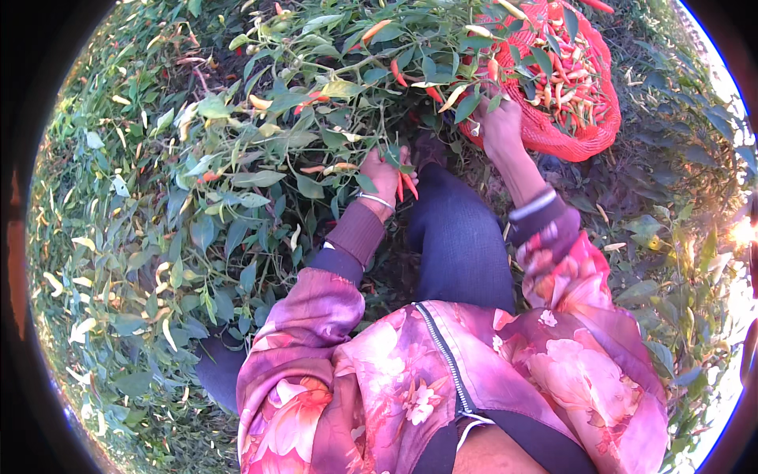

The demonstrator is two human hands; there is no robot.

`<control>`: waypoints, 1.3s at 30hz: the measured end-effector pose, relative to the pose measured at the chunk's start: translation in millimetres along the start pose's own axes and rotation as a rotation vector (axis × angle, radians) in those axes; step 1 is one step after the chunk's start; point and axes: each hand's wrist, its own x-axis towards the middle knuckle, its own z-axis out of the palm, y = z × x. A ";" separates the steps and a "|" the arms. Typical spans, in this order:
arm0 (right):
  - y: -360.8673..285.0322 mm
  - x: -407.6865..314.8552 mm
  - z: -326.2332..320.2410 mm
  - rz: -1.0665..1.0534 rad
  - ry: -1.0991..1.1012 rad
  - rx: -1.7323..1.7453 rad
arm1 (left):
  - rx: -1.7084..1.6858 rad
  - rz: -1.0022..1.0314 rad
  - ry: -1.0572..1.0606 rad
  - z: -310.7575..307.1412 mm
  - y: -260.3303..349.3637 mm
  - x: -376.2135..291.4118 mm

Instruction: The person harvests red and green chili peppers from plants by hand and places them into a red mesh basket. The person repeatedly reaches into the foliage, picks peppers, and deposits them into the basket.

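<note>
My left hand (380,172) is among the leaves of a chili pepper plant (308,124), its fingers curled in. Two slim red chili peppers (405,186) stick out from the fingers on its right side. Up and to the right, my right hand (500,121) reaches into the foliage beside a red mesh sack (583,151). Leaves cover its fingertips, so whether it grips anything is unclear. An orange-red chili (492,69) hangs just above it. Inside the sack's wide mouth lies a heap of red and pale chilies (568,89).
Dense chili plants with pale yellow peppers (169,335) fill the left side. A branch with ripening chilies (398,72) stretches across toward the sack. My dark-trousered leg (462,237) stands between the arms. More plants (651,237) grow at the right, where low sunlight glares.
</note>
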 end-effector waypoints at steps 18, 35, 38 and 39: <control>-5.0 19.4 17.0 0.003 -0.663 -0.424 | 0.094 -0.031 -0.018 -9.9 -18.9 -21.3; -90.2 3.7 -12.5 0.307 -0.292 0.325 | 0.055 0.087 -0.074 20.3 1.9 -84.7; -88.0 7.3 -0.1 0.369 -0.278 0.435 | 0.028 0.088 -0.063 19.1 8.5 -97.0; -88.7 3.9 0.6 0.392 -0.212 0.494 | 0.018 0.089 -0.043 18.7 11.8 -100.1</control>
